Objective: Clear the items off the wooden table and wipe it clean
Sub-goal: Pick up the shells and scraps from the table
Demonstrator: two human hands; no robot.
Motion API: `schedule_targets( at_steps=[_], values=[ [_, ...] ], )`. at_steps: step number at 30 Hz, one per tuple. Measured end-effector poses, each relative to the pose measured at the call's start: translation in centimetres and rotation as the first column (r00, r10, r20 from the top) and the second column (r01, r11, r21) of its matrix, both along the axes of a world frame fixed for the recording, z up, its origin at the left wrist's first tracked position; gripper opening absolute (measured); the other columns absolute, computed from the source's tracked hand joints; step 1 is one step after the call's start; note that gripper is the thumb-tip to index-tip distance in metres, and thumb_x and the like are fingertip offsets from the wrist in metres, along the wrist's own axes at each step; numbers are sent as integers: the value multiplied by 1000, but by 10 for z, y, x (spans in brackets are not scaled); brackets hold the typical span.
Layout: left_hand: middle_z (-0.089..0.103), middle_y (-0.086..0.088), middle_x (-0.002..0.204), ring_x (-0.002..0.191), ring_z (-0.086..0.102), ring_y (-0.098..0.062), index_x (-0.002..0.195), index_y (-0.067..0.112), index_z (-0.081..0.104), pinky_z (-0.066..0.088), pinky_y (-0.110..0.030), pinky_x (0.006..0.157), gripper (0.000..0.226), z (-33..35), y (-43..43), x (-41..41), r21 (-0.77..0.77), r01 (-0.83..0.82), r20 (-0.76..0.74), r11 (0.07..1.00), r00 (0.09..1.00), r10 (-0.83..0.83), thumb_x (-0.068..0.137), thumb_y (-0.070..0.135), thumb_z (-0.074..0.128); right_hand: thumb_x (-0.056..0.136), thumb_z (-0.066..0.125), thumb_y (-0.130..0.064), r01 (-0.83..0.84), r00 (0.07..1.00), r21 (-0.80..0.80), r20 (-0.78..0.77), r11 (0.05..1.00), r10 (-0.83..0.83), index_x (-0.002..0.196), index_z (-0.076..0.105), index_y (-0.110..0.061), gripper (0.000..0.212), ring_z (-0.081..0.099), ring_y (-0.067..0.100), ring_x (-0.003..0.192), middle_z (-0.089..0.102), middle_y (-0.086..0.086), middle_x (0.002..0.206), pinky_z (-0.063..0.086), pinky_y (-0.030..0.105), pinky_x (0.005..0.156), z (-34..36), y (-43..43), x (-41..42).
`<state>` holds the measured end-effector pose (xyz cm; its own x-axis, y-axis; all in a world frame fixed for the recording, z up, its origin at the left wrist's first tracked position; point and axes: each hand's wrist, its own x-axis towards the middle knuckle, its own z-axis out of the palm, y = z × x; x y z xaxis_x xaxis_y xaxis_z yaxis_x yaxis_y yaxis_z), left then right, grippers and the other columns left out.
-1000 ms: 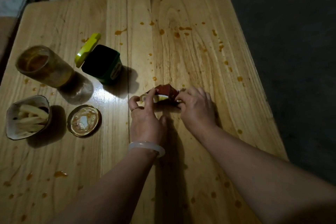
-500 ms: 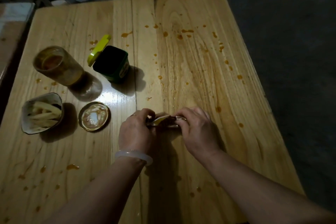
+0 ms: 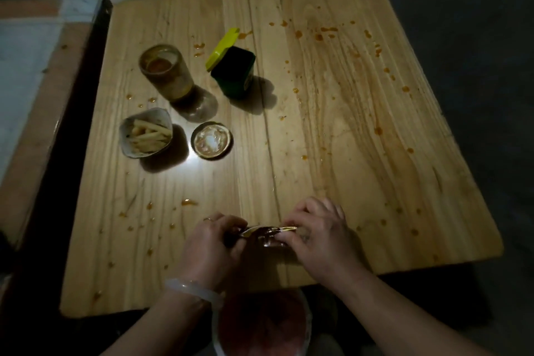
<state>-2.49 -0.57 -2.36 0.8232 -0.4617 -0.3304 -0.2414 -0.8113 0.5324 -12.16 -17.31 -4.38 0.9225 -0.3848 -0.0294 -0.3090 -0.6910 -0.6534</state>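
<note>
1. We see a wooden table [image 3: 332, 130] from above, pale planks with strong grain, lit brightly at the middle and dim toward the edges.
2. Near its front edge, our two hands pinch a small dark red sauce packet [image 3: 264, 235] between them, the left hand [image 3: 208, 248] closed on its left end and the right hand [image 3: 320, 237] closed on its right end. The packet sits just above the tabletop; we cannot tell if it touches the wood.
3. A pale bangle [image 3: 193, 290] circles the left wrist.
4. Orange sauce drops [image 3: 323, 33] and smears dot the table, thickest at the far right and along the left front.
5. On the left half stand four things close together: a glass jar [image 3: 164, 72] with amber residue, a dark green tub [image 3: 234, 72] with its yellow lid [image 3: 222, 48] flipped open, a small paper cup of fries [image 3: 146, 133], and a round jar lid [image 3: 211, 140] lying inside up.
6. Below the front edge, between our arms, sits a bin lined with a red bag [image 3: 263, 324].
7. The floor [image 3: 476, 38] around is dark grey. A second surface [image 3: 34, 72], orange-edged, lies to the left.
</note>
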Motion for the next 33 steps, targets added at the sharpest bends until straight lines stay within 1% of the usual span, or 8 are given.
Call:
schedule_targets(
  at_steps=[4, 7, 10, 18, 22, 28, 30, 33],
  values=[
    [59, 15, 93, 86, 59, -5, 100, 35, 66, 50, -22, 71, 18, 5, 38, -28, 6, 53, -78, 999, 996, -52, 81, 33, 66, 75, 67, -42, -34, 995, -20, -94, 999, 32, 81, 71, -32, 13, 47, 12, 86, 61, -15, 78, 33, 31, 81, 3, 32, -28],
    [58, 19, 96, 90, 57, -2, 102, 38, 63, 51, -23, 76, 19, 6, 55, -45, 19, 106, -135, 994, 986, -102, 84, 43, 60, 79, 71, -40, -9, 977, 35, -213, 999, 17, 88, 69, -36, 9, 45, 13, 96, 56, -16, 81, 36, 31, 90, 1, 49, -48],
    [61, 16, 104, 96, 57, -3, 110, 37, 59, 51, -26, 83, 28, 5, 67, -57, 73, 205, -212, 976, 959, -186, 83, 44, 59, 84, 69, -39, -32, 941, 39, -336, 999, 44, 92, 68, -38, 8, 38, 10, 97, 44, -16, 87, 36, 25, 92, 1, 67, -66],
    [53, 8, 125, 113, 52, -11, 128, 31, 50, 46, -24, 90, 46, -15, 86, -77, 154, 316, -308, 936, 916, -259, 84, 33, 62, 87, 66, -37, -18, 848, 30, -529, 999, 31, 101, 68, -35, 14, 49, 14, 102, 47, -8, 96, 44, 28, 89, -21, 104, -99],
    [50, 5, 126, 113, 52, -14, 129, 26, 50, 46, -24, 89, 43, -28, 92, -82, 168, 314, -305, 935, 918, -253, 87, 23, 60, 84, 70, -31, 26, 815, 104, -579, 994, 39, 105, 70, -32, 21, 57, 15, 101, 52, -7, 96, 46, 27, 86, -32, 113, -105],
    [58, 8, 114, 103, 57, -11, 117, 27, 57, 48, -22, 80, 30, -35, 95, -83, 134, 254, -230, 958, 948, -220, 89, 17, 56, 90, 63, -19, 23, 809, 116, -585, 993, 49, 107, 71, -25, 21, 53, 12, 108, 64, -6, 109, 46, 27, 90, -45, 115, -109],
    [62, 8, 108, 98, 59, -10, 112, 28, 60, 48, -22, 77, 26, -33, 93, -82, 127, 230, -205, 965, 958, -201, 89, 17, 57, 90, 63, -21, 73, 823, 119, -568, 990, 8, 103, 72, -26, 17, 58, 11, 101, 66, -7, 104, 49, 28, 85, -42, 114, -105],
    [65, 8, 102, 95, 60, -10, 106, 28, 64, 51, -25, 80, 19, -26, 89, -79, 85, 179, -200, 980, 967, -159, 88, 25, 61, 88, 66, -35, 136, 860, 124, -507, 983, -56, 84, 71, -26, 11, 63, 8, 78, 67, -10, 79, 53, 33, 71, -30, 113, -94]
  ],
)
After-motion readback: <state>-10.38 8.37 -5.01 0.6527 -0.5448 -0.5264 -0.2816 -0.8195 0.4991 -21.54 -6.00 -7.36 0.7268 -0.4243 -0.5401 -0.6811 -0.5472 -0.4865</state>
